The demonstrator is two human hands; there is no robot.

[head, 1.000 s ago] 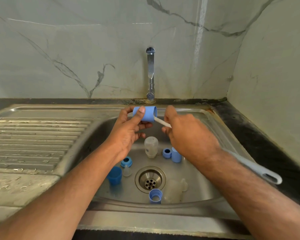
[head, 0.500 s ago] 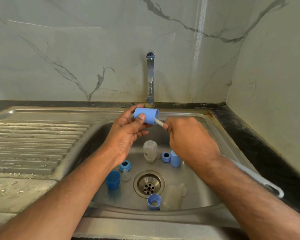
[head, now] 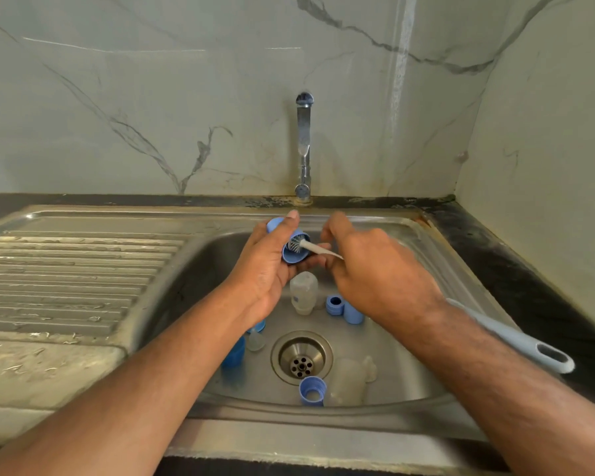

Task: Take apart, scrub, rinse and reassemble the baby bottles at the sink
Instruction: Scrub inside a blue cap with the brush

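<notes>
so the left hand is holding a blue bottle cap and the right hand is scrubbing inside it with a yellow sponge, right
Not quite. The left hand does hold the blue plastic bottle cap, but the right hand is scrubbing inside it with a small white bristle brush on a thin stem, not a yellow sponge. The head view shows the bristles at the cap's opening.
</notes>
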